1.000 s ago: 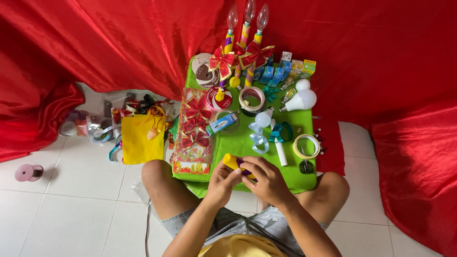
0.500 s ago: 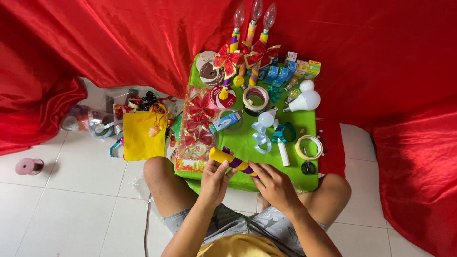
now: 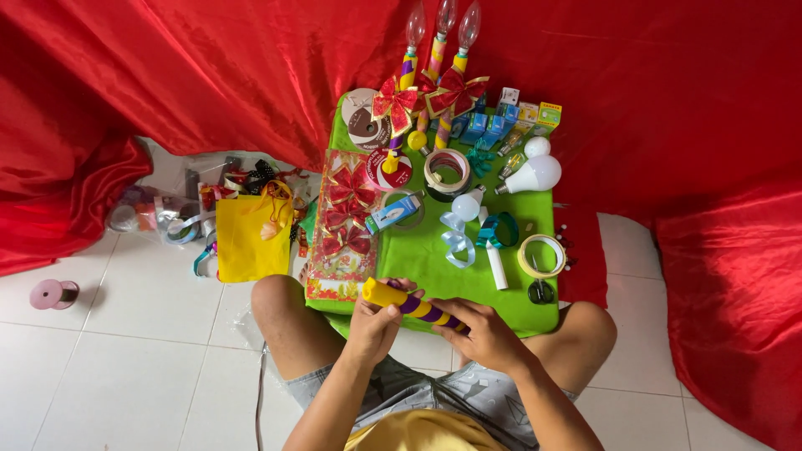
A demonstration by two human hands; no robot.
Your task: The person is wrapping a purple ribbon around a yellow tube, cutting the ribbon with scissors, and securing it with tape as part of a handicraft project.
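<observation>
A yellow tube wound with purple ribbon point(image 3: 411, 303) lies across both my hands at the near edge of the green table point(image 3: 422, 250). My left hand point(image 3: 373, 327) grips its yellow left end. My right hand point(image 3: 483, 334) is closed over its striped right end. Just beyond the tube sit a silver-blue ribbon curl point(image 3: 456, 243), a white bulb point(image 3: 465, 205) and a white stick with teal ribbon point(image 3: 496, 259). Three finished tubes with clear bulbs and red bows point(image 3: 434, 79) stand at the table's far edge.
A pack of red bows point(image 3: 345, 225), tape rolls point(image 3: 541, 255), small scissors point(image 3: 540, 291), bulb boxes point(image 3: 510, 117) and a large white bulb point(image 3: 535, 175) crowd the table. A yellow bag point(image 3: 249, 234) and clutter lie on the white tiles at left, with a pink spool point(image 3: 52, 293). Red cloth surrounds everything.
The tube has turned from pointing away to lying sideways across my hands, and more purple winding shows. My right hand has slid to the right end.
</observation>
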